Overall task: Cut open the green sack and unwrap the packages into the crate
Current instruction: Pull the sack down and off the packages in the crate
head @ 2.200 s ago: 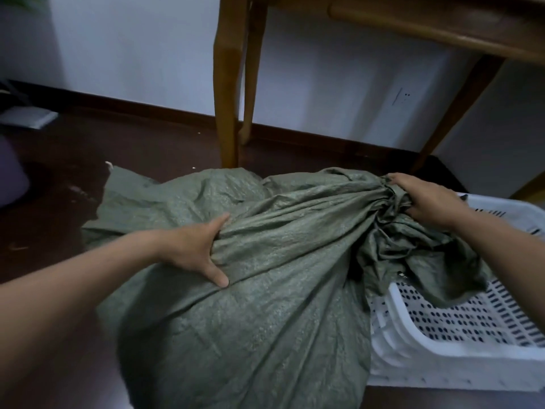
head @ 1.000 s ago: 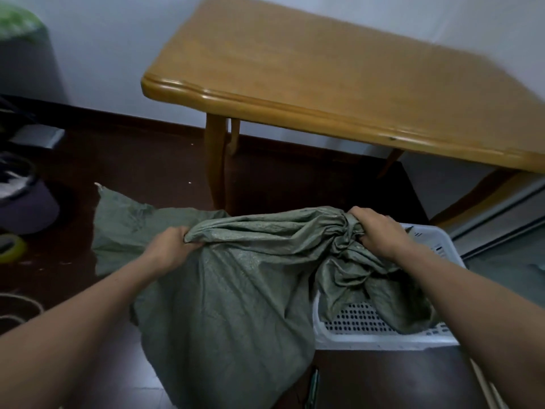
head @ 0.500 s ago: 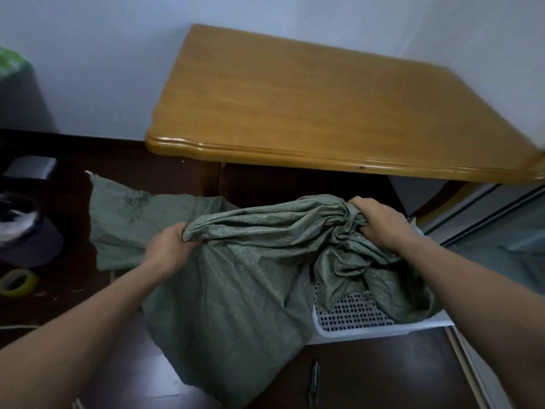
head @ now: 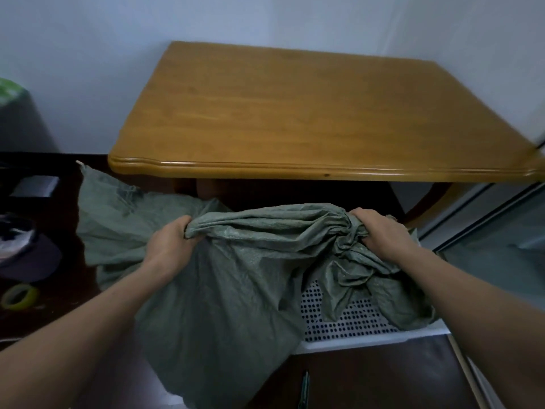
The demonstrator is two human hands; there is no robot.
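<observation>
Head: left hand (head: 171,246), right hand (head: 380,234) grip green sack (head: 236,296); crate (head: 368,339) beneath

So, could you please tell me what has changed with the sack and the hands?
The left hand, which rested on the side of the green sack, has taken hold of a bunched fold, and both hands have pulled the sack's top upward. The right hand kept its grip on the gathered neck; the white crate stayed beneath it.

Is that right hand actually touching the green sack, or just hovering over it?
Touching. The head view shows the right hand with fingers curled round the bunched neck of the sack, fabric puckering under them.
</observation>
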